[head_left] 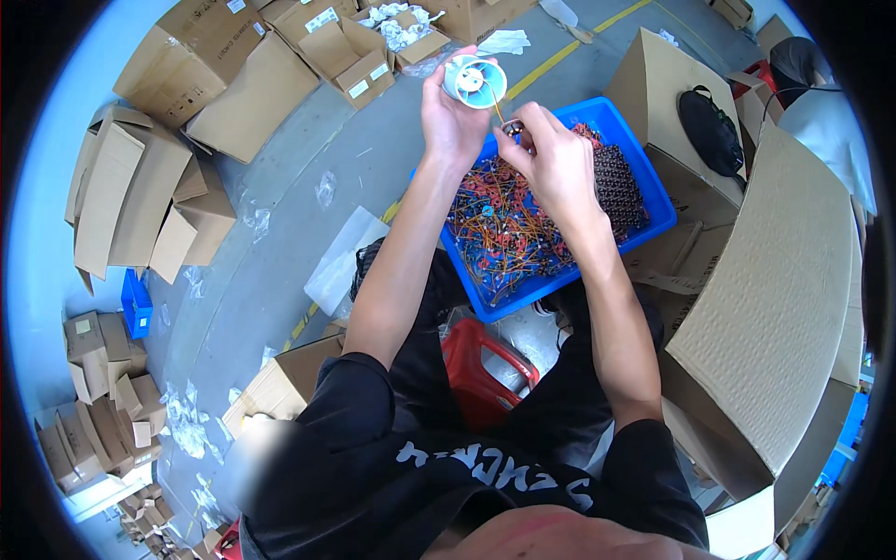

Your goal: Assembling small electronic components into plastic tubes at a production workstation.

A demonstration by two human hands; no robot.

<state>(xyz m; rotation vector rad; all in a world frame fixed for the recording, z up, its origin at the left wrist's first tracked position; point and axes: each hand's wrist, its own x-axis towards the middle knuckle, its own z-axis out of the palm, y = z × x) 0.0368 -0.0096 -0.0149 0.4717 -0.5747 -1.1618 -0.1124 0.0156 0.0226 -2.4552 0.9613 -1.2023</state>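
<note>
My left hand (pixel 450 121) is wrapped round a white, cup-shaped plastic housing (pixel 493 74), held above the far side of a blue bin. The housing's open end shows a round hub with ribs inside. My right hand (pixel 560 163) is closed, thumb and fingers pinching a small dark round part (pixel 512 128) just right of the housing. A thin orange-yellow wire (pixel 497 108) runs between that part and the housing's inside. Beneath both hands stands the blue bin (pixel 661 201), filled with loose red and dark parts on orange wires (pixel 504 224); dark parts (pixel 618 191) lie in tight rows at its right.
A large open carton (pixel 765 308) rises close on my right, with another carton (pixel 677 112) beyond the bin and a black pouch (pixel 709 131) on it. A red stool (pixel 476 364) stands between my legs. Cartons (pixel 140 191) and plastic scraps (pixel 191 420) lie on the left.
</note>
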